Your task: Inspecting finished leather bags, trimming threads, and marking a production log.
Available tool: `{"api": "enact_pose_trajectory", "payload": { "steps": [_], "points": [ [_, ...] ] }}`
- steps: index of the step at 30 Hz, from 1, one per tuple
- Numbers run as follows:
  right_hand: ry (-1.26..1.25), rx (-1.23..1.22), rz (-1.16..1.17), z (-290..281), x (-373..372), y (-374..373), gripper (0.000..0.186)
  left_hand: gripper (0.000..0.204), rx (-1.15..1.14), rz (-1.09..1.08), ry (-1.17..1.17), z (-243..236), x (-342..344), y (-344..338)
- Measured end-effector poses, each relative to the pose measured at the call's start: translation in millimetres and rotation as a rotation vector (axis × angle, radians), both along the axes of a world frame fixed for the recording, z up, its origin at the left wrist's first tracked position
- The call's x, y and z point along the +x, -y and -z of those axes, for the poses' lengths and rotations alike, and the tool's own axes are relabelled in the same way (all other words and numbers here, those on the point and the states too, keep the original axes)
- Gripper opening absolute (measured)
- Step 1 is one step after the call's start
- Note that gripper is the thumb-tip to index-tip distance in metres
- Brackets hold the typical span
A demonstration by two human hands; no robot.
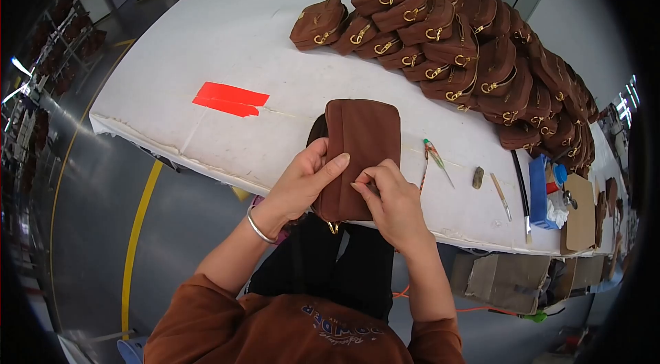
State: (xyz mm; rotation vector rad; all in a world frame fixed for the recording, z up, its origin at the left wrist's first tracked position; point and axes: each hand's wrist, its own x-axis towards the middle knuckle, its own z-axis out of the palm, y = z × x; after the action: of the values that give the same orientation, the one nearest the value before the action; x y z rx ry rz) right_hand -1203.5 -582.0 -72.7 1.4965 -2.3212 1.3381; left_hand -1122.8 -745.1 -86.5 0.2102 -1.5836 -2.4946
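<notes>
A brown zippered pouch point(368, 134) stands tilted at the table's near edge, a gold zipper pull hanging at its lower end. My left hand point(302, 182) grips its left side, thumb lying across the front panel and fingers behind. Over the pouch's lower right front, my right hand point(392, 202) is closed in a pinch, thumb against forefinger. Whatever is between those fingertips is too small to make out. Just right of the pouch lies a pointed tool with a green end point(438, 160).
Many similar brown pouches point(440, 41) are heaped at the far right. A red patch point(230, 98) marks the white table point(192, 41). Toward the right lie a dark lump point(478, 178), a slim wooden-handled tool point(501, 197), a black rod point(521, 189), a blue box point(539, 192) and a cardboard box point(581, 213).
</notes>
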Motion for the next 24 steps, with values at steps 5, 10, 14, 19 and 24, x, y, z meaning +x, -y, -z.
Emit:
{"api": "enact_pose_trajectory", "payload": {
  "steps": [5,10,14,19,24],
  "points": [
    [0.247,-0.078,-0.006,-2.5,-1.8,-3.6,0.013,0.035,0.031,-0.009,-0.003,0.4,1.4,0.4],
    [0.466,-0.220,0.070,-5.8,-8.9,-11.5,0.011,0.036,0.037,0.012,0.036,3.4,1.2,1.4],
    [0.393,-0.233,0.089,-3.7,-13.0,-11.0,0.013,0.041,-0.071,-0.008,0.082,6.1,1.9,9.5],
    [0.614,-0.332,0.242,16.4,-15.7,-7.9,0.015,0.050,-0.955,-0.422,0.244,-0.9,2.2,12.0],
    [0.668,-0.369,0.294,33.5,-11.2,-6.7,0.016,0.032,-1.219,-0.414,-0.135,-11.5,7.9,4.2]
  ]
}}
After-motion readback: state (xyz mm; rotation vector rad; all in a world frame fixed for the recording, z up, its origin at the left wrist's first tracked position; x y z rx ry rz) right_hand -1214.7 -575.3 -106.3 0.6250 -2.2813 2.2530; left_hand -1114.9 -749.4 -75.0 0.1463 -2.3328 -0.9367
